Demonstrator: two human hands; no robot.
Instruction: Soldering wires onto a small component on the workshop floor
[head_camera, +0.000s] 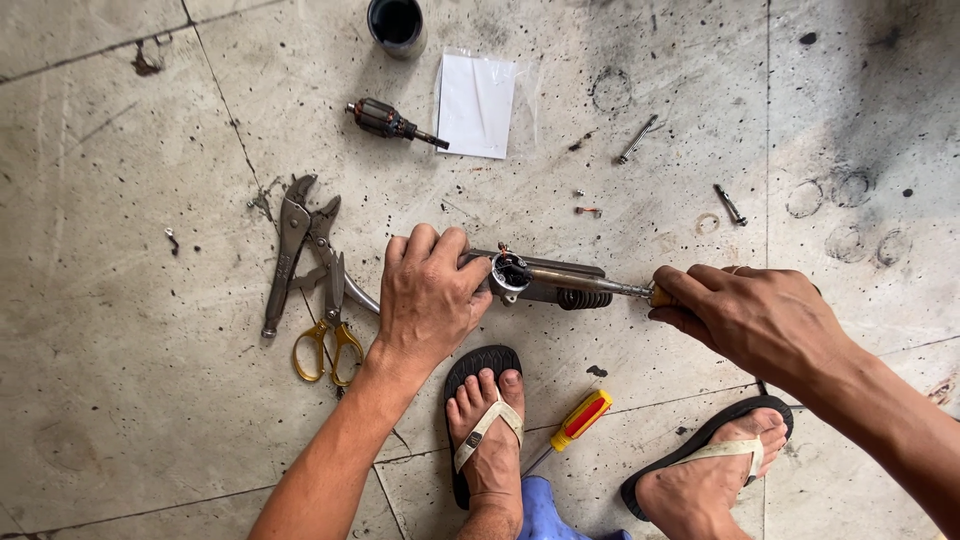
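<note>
Centre frame: left hand (430, 295) clamps a metal motor housing (512, 275) on the floor (130, 420); right hand (750, 315) grips a screwdriver (600, 285) seated in its open end. Step, as judged: working a fastener inside. Next calls for steady, square pressure.

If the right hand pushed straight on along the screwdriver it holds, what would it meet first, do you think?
The right hand points left along the screwdriver, so it would probably meet the small round metal housing first, which the left hand steadies.
</note>
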